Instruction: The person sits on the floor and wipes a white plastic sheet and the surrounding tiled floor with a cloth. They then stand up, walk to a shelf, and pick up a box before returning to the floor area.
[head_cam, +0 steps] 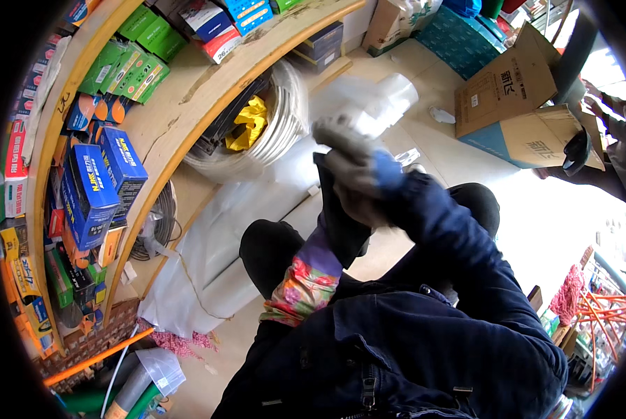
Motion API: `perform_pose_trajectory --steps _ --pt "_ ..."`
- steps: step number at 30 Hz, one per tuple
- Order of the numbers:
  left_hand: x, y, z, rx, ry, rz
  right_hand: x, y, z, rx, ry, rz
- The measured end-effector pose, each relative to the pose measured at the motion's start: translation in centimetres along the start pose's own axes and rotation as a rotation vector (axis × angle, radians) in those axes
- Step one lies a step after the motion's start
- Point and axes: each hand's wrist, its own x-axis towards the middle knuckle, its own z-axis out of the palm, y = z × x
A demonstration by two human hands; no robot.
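Both hands meet in front of my knees and are blurred by motion. My right hand (344,144), in a greyish glove below a blue cuff, lies over or against my left hand (363,207), which is mostly hidden. A flat black piece (336,222), its material unclear, hangs beside the hands and covers part of my left wrist. Whether either hand grips it cannot be made out. My left forearm wears a floral sleeve cover (310,285) with a purple end. Beyond the hands, a clear plastic roll (397,97) rests on the floor.
Wooden shelves (182,105) with boxed goods curve along the left. A coil of pale hose (287,125) surrounds a yellow item (250,123). Wrapped rolls (203,251) lie beside my left knee. An opened cardboard box (507,94) stands at upper right, near another person's hand (596,99).
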Motion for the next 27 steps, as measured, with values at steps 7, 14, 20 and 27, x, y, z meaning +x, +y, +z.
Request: perform_pose_trajectory --steps 7,14,20,27 --pt "-0.4 -0.2 -5.2 -0.415 -0.145 0.021 -7.6 -1.0 7.3 -0.374 0.131 -0.263" --pt "-0.6 3.4 -4.9 -0.607 -0.100 -0.249 -7.2 0.1 0.2 0.683 0.081 -0.081" --pt "-1.8 5.0 -5.4 -0.530 -0.084 -0.450 -3.5 0.0 -2.9 0.866 0.108 0.051" --pt "-2.1 4.8 -5.6 -0.514 -0.188 -0.507 -1.2 3.9 -10.0 0.699 0.623 -0.029"
